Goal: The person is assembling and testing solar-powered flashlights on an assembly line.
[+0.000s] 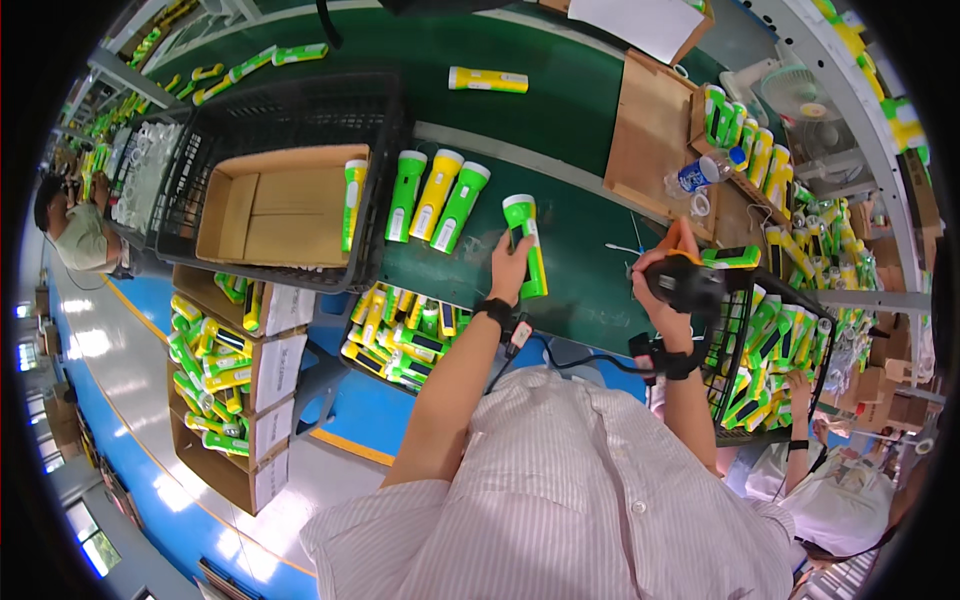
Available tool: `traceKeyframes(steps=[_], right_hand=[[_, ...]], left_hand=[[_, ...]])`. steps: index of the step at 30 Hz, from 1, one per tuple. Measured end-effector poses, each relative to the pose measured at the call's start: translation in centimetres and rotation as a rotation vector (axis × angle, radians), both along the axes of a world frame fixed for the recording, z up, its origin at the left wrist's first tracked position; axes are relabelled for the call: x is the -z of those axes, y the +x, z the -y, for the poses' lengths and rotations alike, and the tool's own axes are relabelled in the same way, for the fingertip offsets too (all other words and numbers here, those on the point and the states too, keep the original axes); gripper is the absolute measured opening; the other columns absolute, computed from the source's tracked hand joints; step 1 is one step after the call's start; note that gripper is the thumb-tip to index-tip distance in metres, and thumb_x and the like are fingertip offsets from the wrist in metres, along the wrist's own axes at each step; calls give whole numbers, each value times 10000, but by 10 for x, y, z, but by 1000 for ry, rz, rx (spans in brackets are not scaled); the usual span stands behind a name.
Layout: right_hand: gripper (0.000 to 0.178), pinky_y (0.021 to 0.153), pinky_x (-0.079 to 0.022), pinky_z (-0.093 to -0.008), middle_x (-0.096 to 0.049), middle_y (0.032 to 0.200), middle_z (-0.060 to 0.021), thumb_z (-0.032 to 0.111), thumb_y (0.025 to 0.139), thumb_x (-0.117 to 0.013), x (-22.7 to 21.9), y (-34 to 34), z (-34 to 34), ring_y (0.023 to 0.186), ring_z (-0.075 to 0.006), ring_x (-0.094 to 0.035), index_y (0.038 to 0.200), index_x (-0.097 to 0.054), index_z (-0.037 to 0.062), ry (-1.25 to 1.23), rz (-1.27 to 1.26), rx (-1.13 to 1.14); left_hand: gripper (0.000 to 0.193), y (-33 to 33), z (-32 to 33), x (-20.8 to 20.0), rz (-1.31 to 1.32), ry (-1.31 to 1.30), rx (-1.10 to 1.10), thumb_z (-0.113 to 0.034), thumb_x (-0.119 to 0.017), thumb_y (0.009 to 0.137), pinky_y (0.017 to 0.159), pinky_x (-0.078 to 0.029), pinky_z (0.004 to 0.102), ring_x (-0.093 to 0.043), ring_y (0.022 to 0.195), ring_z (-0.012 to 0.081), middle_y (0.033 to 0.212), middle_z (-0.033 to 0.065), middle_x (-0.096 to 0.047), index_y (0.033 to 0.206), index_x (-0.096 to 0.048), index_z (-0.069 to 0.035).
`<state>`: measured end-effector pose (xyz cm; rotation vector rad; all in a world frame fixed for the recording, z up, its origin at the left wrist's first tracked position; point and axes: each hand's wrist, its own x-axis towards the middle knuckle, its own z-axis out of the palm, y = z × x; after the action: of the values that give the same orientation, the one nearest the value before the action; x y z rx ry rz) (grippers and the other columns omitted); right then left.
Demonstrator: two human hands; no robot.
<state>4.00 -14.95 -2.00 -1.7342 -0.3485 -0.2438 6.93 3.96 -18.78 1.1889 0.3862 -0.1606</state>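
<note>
My left hand point(509, 266) is closed around a green flashlight point(533, 272) with a white head and a yellow-green side, its head pointing away from me over the green bench. To the right, my right hand point(660, 305) grips a black power screwdriver point(690, 284) with an orange part; its thin bit seems to point left, though the tool's outline is partly blurred. Left of my left hand lie three more flashlights: a green one point(405, 196), a yellow one point(437, 197) and another green one point(461, 208). A green flashlight point(731, 257) rests beyond the screwdriver.
A black crate point(280, 98) holds a cardboard tray point(225, 225) with one flashlight. Full boxes of flashlights point(212, 370) stand lower left; a full black basket point(735, 350) is at right. A water bottle point(700, 174) lies by a wooden board point(640, 130). A co-worker's hand point(797, 390) reaches into the basket.
</note>
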Motion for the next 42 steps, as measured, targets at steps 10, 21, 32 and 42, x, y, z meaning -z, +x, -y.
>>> traceKeyframes(steps=[10,21,32,42], right_hand=[[686,960,-304,-513,-591,878,-1,23,786,-497,85,32,-13,878,-183,-539,1369,-262,298,-1374,198,-548],[643,1032,-212,-536,-518,1064,-48,13,812,-420,141,63,-48,1064,-198,-467,1362,-258,302,-1467,166,-796],[184,638,-367,-330,-517,626,-45,208,682,-644,7,21,-82,636,-228,-516,642,-525,72,-624,145,-164],[374,525,-288,-300,-455,508,-3,430,614,-712,-63,-21,-95,470,-153,-442,614,-542,97,-729,418,118]], left_hand=[[446,-21,-85,-141,-111,-1160,80,-493,-496,848,482,-447,212,-469,586,93,809,27,-502,947,-457,-60],[370,-37,-90,-185,-160,-1235,2,-445,-523,849,521,-471,222,-519,633,108,803,35,-507,1003,-493,-110],[456,-23,-58,-193,-108,-590,-134,-502,-499,836,512,-435,216,-495,642,102,727,16,-487,866,-502,-46],[483,-17,-24,-208,-104,-675,101,-546,-486,819,531,-439,221,-497,578,108,675,33,-506,833,-525,-64]])
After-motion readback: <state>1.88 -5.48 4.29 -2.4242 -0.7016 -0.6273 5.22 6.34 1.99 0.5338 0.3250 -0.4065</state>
